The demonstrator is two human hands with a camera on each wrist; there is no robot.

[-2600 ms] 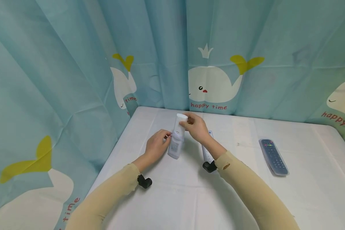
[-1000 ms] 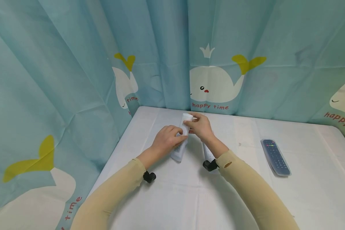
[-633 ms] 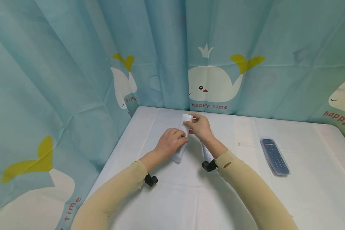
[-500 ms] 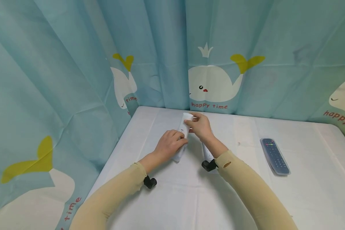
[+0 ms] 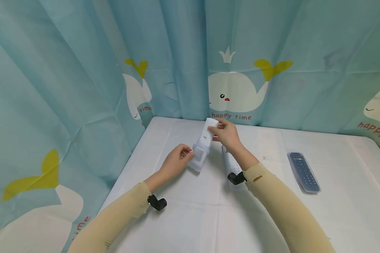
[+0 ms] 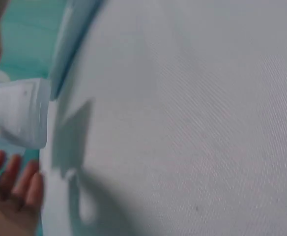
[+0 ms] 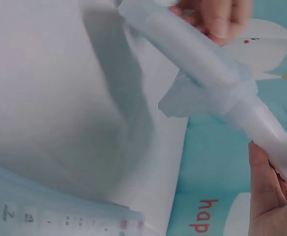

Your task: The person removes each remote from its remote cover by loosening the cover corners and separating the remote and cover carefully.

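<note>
The white remote is up and tilted over the far part of the white table, its far end bare, its near half wrapped in a translucent cover! A loose flap of that cover flares out midway along; the right wrist view shows it beautifully.

Right hand: firm pinch on the bare end, thumb on one face, fingers behind. Left hand: right there at the cover's side, fingers loosely curved, blurred in the right wrist view, and whether it actually pinches the film, I cannot tell.

Just beneath the right wrist lies a second remote, pale, buttons up, partly blocked by the black wrist camera and the forearm's beige sleeve. Well apart, out to the right, a dark blue remote lies face up in clear wrapping. And behind it all, the whale-print curtain rises along the table's far edge.
</note>
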